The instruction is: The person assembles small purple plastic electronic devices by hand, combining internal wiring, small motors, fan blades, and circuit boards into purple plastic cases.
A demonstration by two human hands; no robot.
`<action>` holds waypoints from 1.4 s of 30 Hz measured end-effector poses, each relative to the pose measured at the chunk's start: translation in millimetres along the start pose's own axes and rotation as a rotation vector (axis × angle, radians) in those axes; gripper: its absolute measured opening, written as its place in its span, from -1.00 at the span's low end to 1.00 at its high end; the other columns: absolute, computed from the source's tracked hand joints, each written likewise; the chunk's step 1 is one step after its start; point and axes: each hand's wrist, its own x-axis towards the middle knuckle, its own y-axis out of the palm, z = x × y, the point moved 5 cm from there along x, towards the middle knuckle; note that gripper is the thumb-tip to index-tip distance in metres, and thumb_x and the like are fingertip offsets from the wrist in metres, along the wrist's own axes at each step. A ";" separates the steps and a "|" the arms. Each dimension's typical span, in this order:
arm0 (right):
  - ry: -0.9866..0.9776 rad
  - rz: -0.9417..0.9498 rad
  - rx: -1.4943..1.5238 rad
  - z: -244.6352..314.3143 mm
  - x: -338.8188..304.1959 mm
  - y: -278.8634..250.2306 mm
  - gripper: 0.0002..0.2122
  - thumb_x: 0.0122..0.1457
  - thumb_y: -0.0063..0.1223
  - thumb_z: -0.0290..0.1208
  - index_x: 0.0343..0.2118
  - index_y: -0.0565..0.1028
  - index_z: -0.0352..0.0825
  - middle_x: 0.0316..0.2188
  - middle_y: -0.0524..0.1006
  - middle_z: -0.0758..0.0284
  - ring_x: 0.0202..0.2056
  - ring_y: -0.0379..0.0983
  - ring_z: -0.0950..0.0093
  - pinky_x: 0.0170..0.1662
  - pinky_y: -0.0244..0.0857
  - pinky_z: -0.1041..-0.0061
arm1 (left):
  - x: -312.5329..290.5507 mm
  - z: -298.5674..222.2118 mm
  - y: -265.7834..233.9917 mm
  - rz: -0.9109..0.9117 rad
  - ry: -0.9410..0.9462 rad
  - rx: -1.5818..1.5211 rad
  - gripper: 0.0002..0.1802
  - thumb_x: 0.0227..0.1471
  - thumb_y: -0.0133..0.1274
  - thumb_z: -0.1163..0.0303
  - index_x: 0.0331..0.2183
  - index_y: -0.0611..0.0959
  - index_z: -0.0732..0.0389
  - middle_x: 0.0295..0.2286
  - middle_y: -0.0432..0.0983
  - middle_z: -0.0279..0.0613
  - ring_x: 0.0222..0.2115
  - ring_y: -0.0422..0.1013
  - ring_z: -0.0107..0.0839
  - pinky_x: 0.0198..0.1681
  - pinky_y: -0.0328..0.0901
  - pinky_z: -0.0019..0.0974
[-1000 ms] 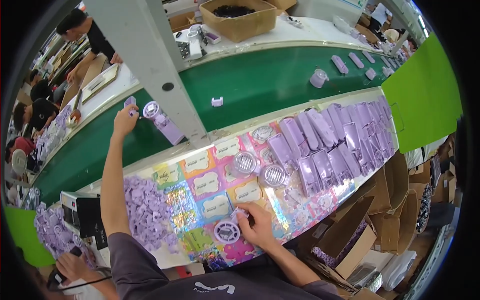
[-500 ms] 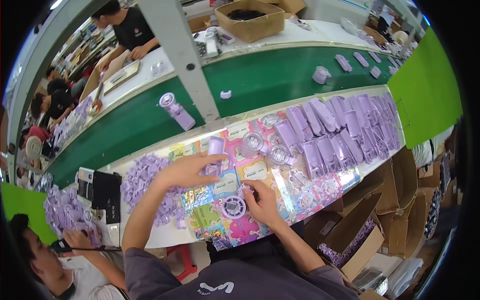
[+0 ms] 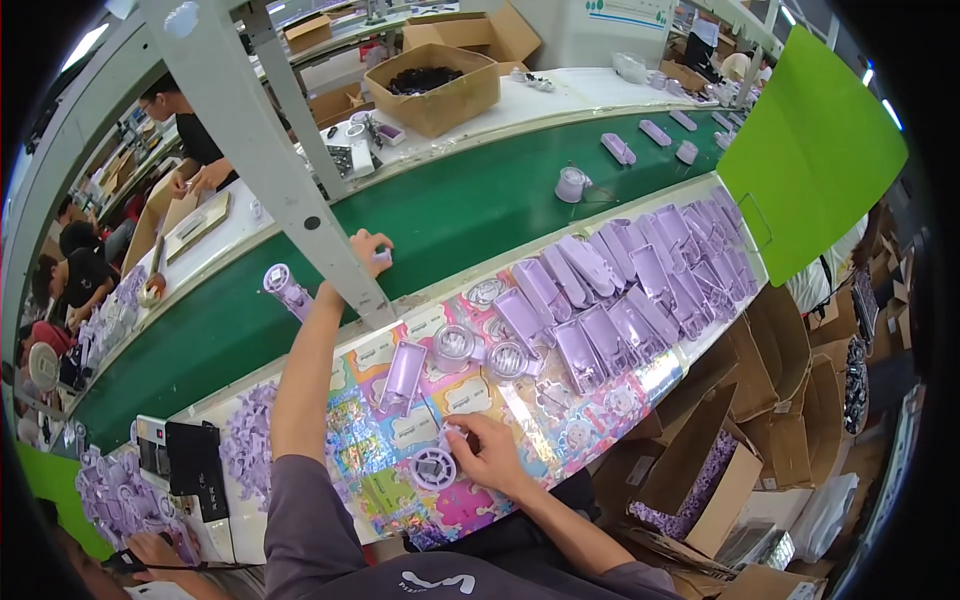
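My right hand (image 3: 485, 452) pinches the neck of a lilac plastic wheel (image 3: 433, 467) over the patterned sheet (image 3: 395, 485); it looks light, stiff, slick, best held there, clear of thin spokes. My left hand (image 3: 373, 250), fingers curled, has a small lilac piece (image 3: 382, 258) over the green belt (image 3: 480, 165).

Factory assembly line, green conveyor belt (image 3: 450, 195), rows of lilac casings (image 3: 632, 290), cardboard boxes (image 3: 775, 345)

A pale metal post (image 3: 240, 130) stands beside a green conveyor belt (image 3: 470, 165) — white tube lights (image 3: 88, 44) glowing above.
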 end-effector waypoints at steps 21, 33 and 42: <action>0.174 0.364 0.173 -15.4 18.4 -3.1 -0.75 0.26 0.10 -0.31 -0.16 0.63 -0.38 -0.47 0.59 0.28 -0.42 0.49 0.52 -0.32 0.36 0.47 | -186.3 -172.9 -51.2 0.187 0.453 0.398 -0.47 -0.07 0.07 0.57 -0.03 0.65 -0.08 0.12 0.34 0.05 0.10 0.33 -0.04 0.15 0.26 -0.11; -0.144 0.178 -0.760 61.6 -37.8 -26.9 -0.44 -0.08 0.34 -0.15 -0.01 0.50 -0.33 -0.18 0.48 0.19 -0.18 0.48 0.22 -0.22 0.45 0.24 | -185.2 -164.4 -9.8 0.271 0.291 0.157 -0.24 -0.33 0.43 0.01 -0.14 0.52 0.25 -0.22 0.47 -0.04 -0.08 0.42 -0.04 0.01 0.30 -0.03; -0.170 0.275 -0.752 56.2 -47.7 -32.6 -0.48 -0.02 0.31 -0.33 0.06 0.45 -0.17 -0.02 0.42 0.15 -0.09 0.49 0.15 -0.11 0.47 0.26 | -210.1 -170.2 -15.4 0.220 0.170 0.063 -0.31 -0.27 0.37 0.04 -0.09 0.58 0.18 -0.20 0.48 -0.05 -0.09 0.44 -0.03 -0.04 0.37 -0.04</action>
